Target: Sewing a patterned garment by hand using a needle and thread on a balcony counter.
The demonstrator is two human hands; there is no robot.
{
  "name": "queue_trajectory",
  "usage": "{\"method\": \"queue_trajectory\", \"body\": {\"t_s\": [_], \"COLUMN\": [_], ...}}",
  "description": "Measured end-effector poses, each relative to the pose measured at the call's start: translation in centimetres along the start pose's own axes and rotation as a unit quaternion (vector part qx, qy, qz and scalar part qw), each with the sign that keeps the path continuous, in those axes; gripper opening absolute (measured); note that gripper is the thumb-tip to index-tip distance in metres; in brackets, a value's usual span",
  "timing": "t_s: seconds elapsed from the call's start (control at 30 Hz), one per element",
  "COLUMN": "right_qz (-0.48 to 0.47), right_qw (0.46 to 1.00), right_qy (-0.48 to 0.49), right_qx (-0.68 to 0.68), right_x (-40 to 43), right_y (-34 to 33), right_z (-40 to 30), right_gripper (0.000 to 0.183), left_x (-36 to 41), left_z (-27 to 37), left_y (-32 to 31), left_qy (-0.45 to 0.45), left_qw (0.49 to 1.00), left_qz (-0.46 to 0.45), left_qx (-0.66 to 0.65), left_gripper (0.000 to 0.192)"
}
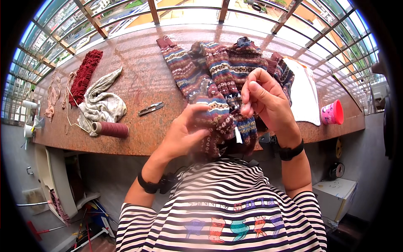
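Note:
A patterned knit sweater (pixel 220 72) in maroon, blue and cream lies bunched on the stone-topped table, its near part hanging over the front edge. A small white tag (pixel 238 135) sticks out of it. My left hand (pixel 189 130) is at the sweater's near left part, thumb and fingers apart; whether it grips a fold is unclear. My right hand (pixel 263 97) is raised over the sweater with thumb and fingertips drawn together; anything thin between them is too small to make out. Thread snips (pixel 151 108) lie on the table left of the sweater.
On the left of the table (pixel 141 135) are a maroon thread cone (pixel 111 129), a crumpled pale cloth (pixel 105 97), a dark red looped textile (pixel 85 75) and a white cord. To the right are a white cloth (pixel 302 91) and a pink cup (pixel 332 112). Barred windows rise behind.

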State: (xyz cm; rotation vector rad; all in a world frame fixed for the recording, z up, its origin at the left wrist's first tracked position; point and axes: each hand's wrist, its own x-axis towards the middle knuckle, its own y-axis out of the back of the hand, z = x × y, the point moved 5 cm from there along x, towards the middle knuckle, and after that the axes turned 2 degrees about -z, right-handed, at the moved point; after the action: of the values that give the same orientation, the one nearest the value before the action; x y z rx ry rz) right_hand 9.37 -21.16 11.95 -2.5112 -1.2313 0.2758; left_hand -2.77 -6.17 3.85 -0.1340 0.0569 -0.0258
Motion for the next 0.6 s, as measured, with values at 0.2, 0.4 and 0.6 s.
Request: {"method": "queue_trajectory", "body": {"t_s": [0.2, 0.4, 0.6], "right_qz": [-0.008, -0.027, -0.034], "right_qw": [0.999, 0.999, 0.998], "right_qy": [-0.001, 0.0, -0.002], "right_qx": [-0.044, -0.039, -0.048], "right_x": [0.6, 1.4, 1.8], "right_y": [-1.3, -2.0, -2.2], "right_z": [-0.7, -1.0, -0.8], "right_gripper": [0.013, 0.013, 0.013], "left_x": [-2.1, -2.9, -1.7], "left_z": [-3.1, -7.2, -5.2], "left_y": [10.9, 13.6, 13.1], "left_qy": [-0.107, 0.002, 0.0], "left_qw": [0.755, 0.726, 0.864], "left_qz": [0.226, 0.229, 0.209], "left_qx": [0.607, 0.648, 0.457], "left_gripper": [0.051, 0.028, 0.016]}}
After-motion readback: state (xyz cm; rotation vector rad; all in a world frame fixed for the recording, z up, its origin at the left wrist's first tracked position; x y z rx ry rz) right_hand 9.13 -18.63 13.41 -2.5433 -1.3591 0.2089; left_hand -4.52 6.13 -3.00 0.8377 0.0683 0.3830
